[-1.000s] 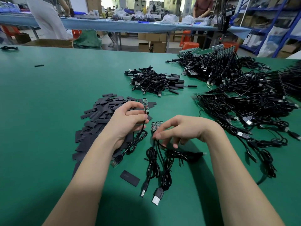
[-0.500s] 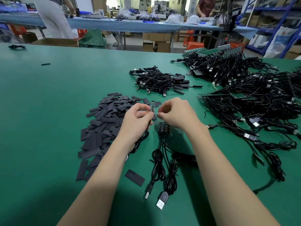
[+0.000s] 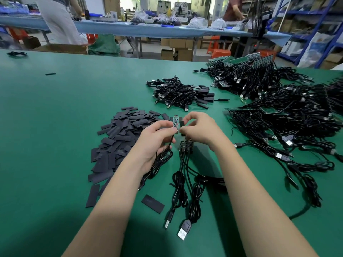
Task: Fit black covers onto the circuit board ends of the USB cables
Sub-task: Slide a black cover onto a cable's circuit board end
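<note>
Circuit board: the small green board (image 3: 175, 121) stands upright above the table, its bare tip up, pinched near its lower end by the left hand (image 3: 156, 140); its black cable (image 3: 163, 156) drops from that grip in a loop under the palm.
Black cover: a short dark sleeve (image 3: 182, 126) sits just right of the board, pinched in the fingertips of the right hand (image 3: 199, 129); it is beside the board, not yet over it, as far as can be told.
Left fingers: curled, thumb and forefinger gripping the board.
Right fingers: curled, gripping the cover.
Risk, misalignment: the sleeve looks flat, so its mouth may need squeezing open; if it meets the board's tip at an angle it will likely catch on a corner or a component and buckle.
Risk, grip: the left pinch sits low, so pushing down on the tip could tilt the board or strain the cable joint.
Risk, drop: a slipped cover would fall among the loose covers (image 3: 122, 138) heaped at the left, costing only time.
Waiting cables: several boards (image 3: 186, 145) lie bunched on the green table (image 3: 55, 112) beneath the hands, cables trailing toward the near edge; a sleeve or wrist could drag them.
Farther out: a pile that looks already covered (image 3: 181, 95) lies beyond, and a big tangle of cables (image 3: 289, 115) at the right.
</note>
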`<action>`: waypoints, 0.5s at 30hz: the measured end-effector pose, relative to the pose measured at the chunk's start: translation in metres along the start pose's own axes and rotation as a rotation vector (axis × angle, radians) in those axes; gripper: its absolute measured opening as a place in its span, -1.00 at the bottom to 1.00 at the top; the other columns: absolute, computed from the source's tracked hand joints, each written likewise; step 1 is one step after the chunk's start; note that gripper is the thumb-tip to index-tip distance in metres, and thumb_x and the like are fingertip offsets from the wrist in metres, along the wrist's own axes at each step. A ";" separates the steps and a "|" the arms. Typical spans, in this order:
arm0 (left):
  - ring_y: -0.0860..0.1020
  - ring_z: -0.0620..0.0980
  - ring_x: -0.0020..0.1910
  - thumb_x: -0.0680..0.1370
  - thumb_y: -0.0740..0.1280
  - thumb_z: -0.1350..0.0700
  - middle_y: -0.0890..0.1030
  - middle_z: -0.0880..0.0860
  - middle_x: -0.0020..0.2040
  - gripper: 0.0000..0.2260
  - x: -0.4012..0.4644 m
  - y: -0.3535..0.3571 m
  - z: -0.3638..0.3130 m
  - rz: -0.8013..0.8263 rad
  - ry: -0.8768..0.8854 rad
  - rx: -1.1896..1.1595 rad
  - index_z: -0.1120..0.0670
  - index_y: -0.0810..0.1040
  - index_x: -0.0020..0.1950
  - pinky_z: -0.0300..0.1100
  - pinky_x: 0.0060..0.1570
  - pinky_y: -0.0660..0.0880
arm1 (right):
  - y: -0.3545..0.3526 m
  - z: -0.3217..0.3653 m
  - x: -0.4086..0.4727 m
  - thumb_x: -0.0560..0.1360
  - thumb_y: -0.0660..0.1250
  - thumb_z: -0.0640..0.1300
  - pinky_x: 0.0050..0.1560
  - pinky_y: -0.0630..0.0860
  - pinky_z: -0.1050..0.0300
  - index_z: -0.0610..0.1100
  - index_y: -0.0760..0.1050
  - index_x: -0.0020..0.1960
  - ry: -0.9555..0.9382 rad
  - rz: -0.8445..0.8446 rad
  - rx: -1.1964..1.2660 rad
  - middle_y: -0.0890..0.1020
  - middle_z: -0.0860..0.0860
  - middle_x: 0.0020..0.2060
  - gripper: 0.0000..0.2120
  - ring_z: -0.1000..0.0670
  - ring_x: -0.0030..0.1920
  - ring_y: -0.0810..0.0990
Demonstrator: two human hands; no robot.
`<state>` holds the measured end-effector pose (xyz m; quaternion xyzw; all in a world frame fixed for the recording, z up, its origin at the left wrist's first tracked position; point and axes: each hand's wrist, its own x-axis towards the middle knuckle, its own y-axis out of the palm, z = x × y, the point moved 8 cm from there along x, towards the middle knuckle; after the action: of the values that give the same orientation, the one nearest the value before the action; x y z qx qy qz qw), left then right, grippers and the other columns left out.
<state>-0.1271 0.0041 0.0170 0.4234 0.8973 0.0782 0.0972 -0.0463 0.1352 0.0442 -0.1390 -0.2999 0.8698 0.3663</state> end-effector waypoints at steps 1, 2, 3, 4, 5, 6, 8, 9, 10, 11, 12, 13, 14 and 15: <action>0.58 -0.11 -0.32 0.57 0.40 0.24 0.63 -0.03 -0.21 -0.91 -0.001 0.002 0.000 0.028 -0.012 -0.024 0.06 0.59 0.01 -0.30 -0.33 0.51 | -0.004 -0.005 -0.005 0.46 0.41 -0.22 -0.22 0.61 0.16 -0.04 0.50 -0.13 0.015 0.004 0.131 0.67 -0.04 -0.26 -0.88 0.02 -0.32 0.69; 0.58 -0.10 -0.32 0.57 0.40 0.24 0.62 -0.04 -0.20 -0.90 -0.002 0.005 -0.001 0.063 -0.025 -0.047 0.06 0.58 0.01 -0.28 -0.34 0.50 | -0.008 -0.009 -0.011 0.47 0.39 -0.26 -0.29 0.59 0.20 -0.08 0.48 -0.12 0.025 0.017 0.264 0.65 -0.06 -0.27 -0.87 0.05 -0.36 0.67; 0.57 -0.09 -0.31 0.57 0.39 0.24 0.62 -0.04 -0.20 -0.90 -0.003 0.009 -0.001 0.101 -0.036 -0.061 0.06 0.58 0.01 -0.27 -0.33 0.50 | -0.012 -0.013 -0.017 0.48 0.39 -0.28 -0.33 0.57 0.24 -0.09 0.47 -0.12 0.031 0.024 0.380 0.63 -0.08 -0.25 -0.87 0.05 -0.37 0.67; 0.56 -0.08 -0.31 0.57 0.38 0.25 0.61 -0.05 -0.21 -0.90 -0.005 0.012 -0.001 0.134 -0.045 -0.065 0.06 0.57 0.00 -0.26 -0.33 0.49 | -0.017 -0.017 -0.022 0.48 0.39 -0.29 -0.34 0.56 0.25 -0.09 0.48 -0.13 0.037 0.021 0.472 0.63 -0.09 -0.22 -0.86 0.05 -0.37 0.66; 0.55 -0.08 -0.31 0.57 0.37 0.25 0.60 -0.05 -0.21 -0.90 -0.006 0.015 0.000 0.160 -0.052 -0.064 0.06 0.55 0.00 -0.26 -0.32 0.48 | -0.021 -0.020 -0.027 0.48 0.39 -0.29 -0.34 0.55 0.26 -0.08 0.48 -0.14 0.042 0.014 0.536 0.63 -0.09 -0.19 -0.85 0.05 -0.37 0.63; 0.54 -0.07 -0.31 0.58 0.36 0.26 0.59 -0.04 -0.21 -0.89 -0.007 0.018 0.001 0.178 -0.059 -0.063 0.06 0.54 0.00 -0.25 -0.32 0.47 | -0.024 -0.024 -0.031 0.47 0.40 -0.30 -0.33 0.54 0.25 -0.07 0.49 -0.16 0.045 0.005 0.583 0.63 -0.11 -0.19 -0.83 0.05 -0.38 0.59; 0.52 -0.07 -0.31 0.58 0.35 0.28 0.57 -0.01 -0.17 -0.88 -0.008 0.023 0.001 0.199 -0.063 -0.058 0.07 0.53 -0.01 -0.24 -0.31 0.44 | -0.029 -0.028 -0.036 0.44 0.42 -0.33 -0.31 0.53 0.24 -0.07 0.50 -0.17 0.044 0.000 0.673 0.61 -0.14 -0.22 -0.81 0.03 -0.36 0.51; 0.52 -0.06 -0.32 0.58 0.34 0.29 0.57 0.01 -0.16 -0.88 -0.009 0.024 0.002 0.203 -0.066 -0.051 0.07 0.52 0.00 -0.25 -0.32 0.43 | -0.028 -0.028 -0.037 0.45 0.42 -0.34 -0.32 0.53 0.25 -0.08 0.52 -0.14 0.042 0.007 0.725 0.61 -0.13 -0.24 -0.81 0.03 -0.35 0.50; 0.51 -0.07 -0.33 0.58 0.34 0.29 0.57 0.01 -0.16 -0.88 -0.009 0.025 0.002 0.204 -0.069 -0.043 0.08 0.52 0.00 -0.25 -0.33 0.42 | -0.027 -0.027 -0.038 0.46 0.42 -0.35 -0.32 0.53 0.25 -0.10 0.54 -0.10 0.036 0.020 0.774 0.63 -0.11 -0.25 -0.83 0.03 -0.34 0.51; 0.51 -0.07 -0.33 0.58 0.34 0.29 0.57 0.00 -0.19 -0.89 -0.010 0.025 0.002 0.209 -0.073 -0.035 0.08 0.52 0.01 -0.26 -0.34 0.42 | -0.025 -0.025 -0.039 0.48 0.41 -0.35 -0.31 0.53 0.26 -0.12 0.57 -0.04 0.024 0.037 0.812 0.65 -0.08 -0.26 -0.84 0.03 -0.33 0.54; 0.50 -0.08 -0.34 0.58 0.34 0.28 0.56 -0.02 -0.22 -0.89 -0.010 0.026 0.003 0.219 -0.079 -0.031 0.08 0.52 0.01 -0.27 -0.36 0.41 | -0.022 -0.023 -0.039 0.49 0.41 -0.35 -0.30 0.53 0.27 -0.14 0.60 0.00 0.007 0.061 0.838 0.66 -0.06 -0.26 -0.84 0.05 -0.33 0.56; 0.50 -0.08 -0.34 0.59 0.34 0.27 0.56 -0.04 -0.25 -0.90 -0.011 0.027 0.003 0.230 -0.085 -0.033 0.08 0.51 0.02 -0.28 -0.37 0.40 | -0.019 -0.020 -0.039 0.51 0.42 -0.33 -0.29 0.54 0.28 -0.15 0.62 0.02 -0.012 0.092 0.861 0.67 -0.04 -0.25 -0.86 0.06 -0.31 0.58; 0.49 -0.09 -0.35 0.59 0.34 0.26 0.56 -0.05 -0.26 -0.91 -0.011 0.027 0.003 0.241 -0.091 -0.038 0.09 0.51 0.02 -0.29 -0.38 0.39 | -0.016 -0.018 -0.039 0.52 0.43 -0.30 -0.26 0.54 0.30 -0.15 0.64 0.03 -0.029 0.125 0.885 0.67 -0.02 -0.24 -0.88 0.07 -0.29 0.60; 0.48 -0.09 -0.36 0.60 0.33 0.26 0.56 -0.05 -0.27 -0.92 -0.012 0.027 0.003 0.248 -0.095 -0.043 0.09 0.51 0.02 -0.29 -0.39 0.38 | -0.013 -0.015 -0.039 0.50 0.45 -0.27 -0.23 0.56 0.31 -0.15 0.65 0.02 -0.041 0.153 0.913 0.67 0.00 -0.23 -0.89 0.07 -0.27 0.62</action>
<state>-0.0985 0.0120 0.0216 0.5321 0.8306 0.0886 0.1384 -0.0050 0.1210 0.0416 0.0318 0.1178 0.9400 0.3187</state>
